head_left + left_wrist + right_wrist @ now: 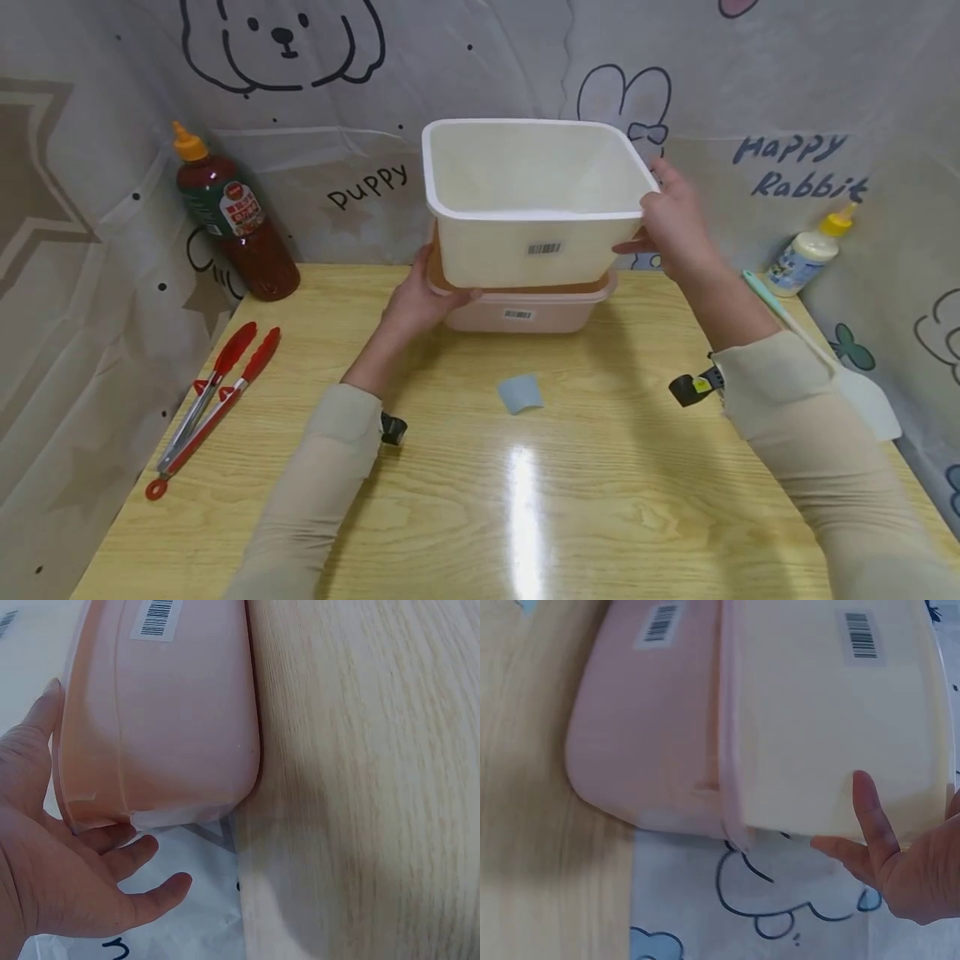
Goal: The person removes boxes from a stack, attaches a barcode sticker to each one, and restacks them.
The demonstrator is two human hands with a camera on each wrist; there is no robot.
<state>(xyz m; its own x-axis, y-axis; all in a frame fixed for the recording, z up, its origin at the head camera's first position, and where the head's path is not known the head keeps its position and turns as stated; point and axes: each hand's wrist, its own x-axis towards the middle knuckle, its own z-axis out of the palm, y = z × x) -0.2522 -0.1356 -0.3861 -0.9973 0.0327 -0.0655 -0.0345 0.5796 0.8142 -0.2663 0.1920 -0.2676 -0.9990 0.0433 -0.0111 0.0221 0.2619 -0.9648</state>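
A cream plastic storage bin (487, 250) with a white rim and a barcode label sits partly inside a pink storage bin (555, 318), which stands on the table against the backdrop. My right hand (671, 221) grips the cream bin at its right end, near the rim; in the right wrist view one finger lies on its labelled side. At the left end of the pink bin, my left hand (420, 296) holds its corner. The left wrist view has that thumb (46, 709) along the pink rim and the other fingers around the end. The cream bin's interior shows nothing in it.
Red-handled tongs (213, 404) lie at the table's left, below a red sauce bottle (240, 225). A small blue paper square (521, 393) lies in front of the bins. To the right are a yellow-capped bottle (806, 254) and a green-handled spatula (862, 400), partly behind the right sleeve.
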